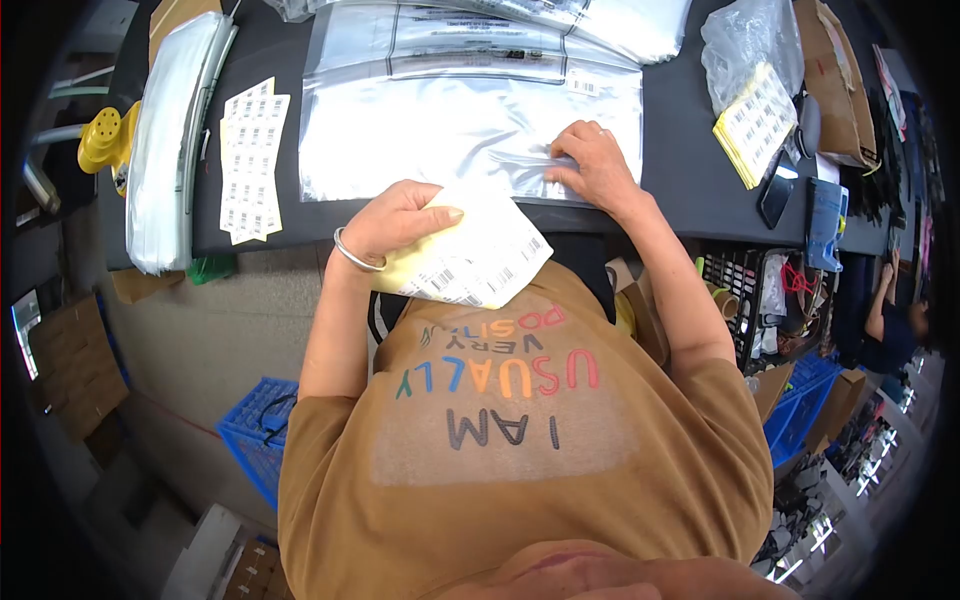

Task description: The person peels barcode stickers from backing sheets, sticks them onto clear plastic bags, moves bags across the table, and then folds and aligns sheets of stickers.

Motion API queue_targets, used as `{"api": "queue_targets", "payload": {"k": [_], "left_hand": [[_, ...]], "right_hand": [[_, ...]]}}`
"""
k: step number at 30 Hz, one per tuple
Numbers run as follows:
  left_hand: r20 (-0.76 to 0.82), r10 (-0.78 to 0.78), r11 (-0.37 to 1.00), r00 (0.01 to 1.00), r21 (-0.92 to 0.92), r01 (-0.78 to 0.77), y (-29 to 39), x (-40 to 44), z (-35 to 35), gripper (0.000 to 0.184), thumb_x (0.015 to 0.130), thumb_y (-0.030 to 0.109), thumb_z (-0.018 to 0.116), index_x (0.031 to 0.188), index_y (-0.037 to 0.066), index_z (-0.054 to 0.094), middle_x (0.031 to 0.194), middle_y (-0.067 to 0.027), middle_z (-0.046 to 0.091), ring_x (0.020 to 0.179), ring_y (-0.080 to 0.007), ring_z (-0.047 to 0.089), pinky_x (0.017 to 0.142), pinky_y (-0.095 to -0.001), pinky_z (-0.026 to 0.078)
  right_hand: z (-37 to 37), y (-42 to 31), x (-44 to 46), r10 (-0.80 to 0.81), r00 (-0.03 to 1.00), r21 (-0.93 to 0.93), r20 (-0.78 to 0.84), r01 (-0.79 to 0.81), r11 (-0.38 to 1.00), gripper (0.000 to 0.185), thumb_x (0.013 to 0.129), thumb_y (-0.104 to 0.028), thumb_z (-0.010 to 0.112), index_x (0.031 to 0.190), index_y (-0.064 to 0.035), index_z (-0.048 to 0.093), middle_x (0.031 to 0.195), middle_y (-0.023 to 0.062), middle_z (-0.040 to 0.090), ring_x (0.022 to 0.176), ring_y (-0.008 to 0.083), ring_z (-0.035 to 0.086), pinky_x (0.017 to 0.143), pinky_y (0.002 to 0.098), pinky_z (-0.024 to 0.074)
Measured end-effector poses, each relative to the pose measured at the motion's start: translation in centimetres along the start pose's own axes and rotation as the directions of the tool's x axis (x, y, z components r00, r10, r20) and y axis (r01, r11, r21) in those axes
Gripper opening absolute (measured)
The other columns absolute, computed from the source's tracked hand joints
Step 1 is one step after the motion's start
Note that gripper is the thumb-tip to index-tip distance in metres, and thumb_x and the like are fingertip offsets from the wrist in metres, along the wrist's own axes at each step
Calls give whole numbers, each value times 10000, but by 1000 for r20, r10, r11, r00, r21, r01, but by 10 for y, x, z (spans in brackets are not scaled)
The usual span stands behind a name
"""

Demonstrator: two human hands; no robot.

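Note:
Near the table's front edge, my left hand grips a yellow-backed label sheet with rows of barcodes, thumb on top. The sheet is bent and hangs over the edge in front of my shirt. My right hand rests on the clear plastic bags lying flat, its thumb and fingers curled together at a wrinkle in the film. Whatever lies between those fingertips is too small to make out. One small barcode label is on the bags, above my right hand.
Barcode sheets and a bag stack lie on the left of the black table. More labels, a phone and a cardboard box are at right. Blue crates stand below. Another person is at far right.

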State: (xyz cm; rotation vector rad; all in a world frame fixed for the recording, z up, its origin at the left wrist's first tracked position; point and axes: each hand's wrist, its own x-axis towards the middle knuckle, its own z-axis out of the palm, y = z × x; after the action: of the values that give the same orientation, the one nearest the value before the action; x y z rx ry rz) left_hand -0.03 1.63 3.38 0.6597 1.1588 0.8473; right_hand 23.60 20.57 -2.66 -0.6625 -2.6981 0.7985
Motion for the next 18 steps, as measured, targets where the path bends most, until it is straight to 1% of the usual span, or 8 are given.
{"api": "queue_targets", "payload": {"k": [4,6,11,13,14,15,16,18], "left_hand": [[33,-26,999,999,-38,27,1,4,2,278,869,180,651,1006,-62,670,823,-98,691,672,-91,634,575,-212,496],[60,-34,999,998,-25,36,-1,4,0,291,877,184,644,1026,-65,664,846,-87,689,691,-84,628,594,-211,495],[75,-56,998,996,-10,57,-7,9,5,308,885,194,632,1047,-67,655,859,-77,688,709,-86,625,621,-214,496],[137,-28,992,990,128,10,-6,14,4,338,877,202,634,1071,-75,642,972,-93,675,816,-107,628,702,-224,499],[137,-24,991,990,131,6,-5,18,7,338,877,202,634,1071,-75,642,972,-93,675,816,-107,628,702,-224,499],[147,60,988,987,133,-80,-4,23,11,322,873,178,633,1065,-79,644,1101,-121,627,851,-117,624,721,-230,500],[155,146,977,977,134,-168,-2,28,14,305,869,154,632,1060,-84,646,1230,-149,579,886,-127,619,741,-237,501],[117,119,971,986,191,-140,1,36,16,318,868,154,628,1079,-85,637,1286,-144,540,909,-131,612,764,-243,498]], "right_hand": [[9,12,6,53,998,31,-43,-52,998,192,781,-253,692,825,-70,658,844,70,602,879,273,558,804,382,427],[8,15,10,129,992,183,-17,-123,975,211,818,-259,659,808,-49,663,804,83,613,820,288,572,746,391,451],[4,15,15,205,979,139,15,-205,969,256,878,-268,592,829,-27,664,777,116,622,754,283,578,700,375,460],[3,15,16,221,975,112,18,-221,969,264,890,-262,580,829,-19,663,775,115,627,724,264,577,685,356,455],[1,15,17,270,962,194,42,-273,942,277,897,-267,573,815,-13,649,740,101,612,689,232,560,667,338,444],[-2,15,20,313,947,271,69,-320,908,292,904,-272,565,800,-7,634,705,87,597,654,200,544,648,321,434],[-6,14,23,304,951,265,62,-310,913,292,904,-272,565,800,-7,634,705,87,597,654,200,544,648,321,434],[-14,10,28,499,858,544,125,-480,688,324,925,-280,553,768,0,594,656,36,548,634,125,491,618,282,406]]}}
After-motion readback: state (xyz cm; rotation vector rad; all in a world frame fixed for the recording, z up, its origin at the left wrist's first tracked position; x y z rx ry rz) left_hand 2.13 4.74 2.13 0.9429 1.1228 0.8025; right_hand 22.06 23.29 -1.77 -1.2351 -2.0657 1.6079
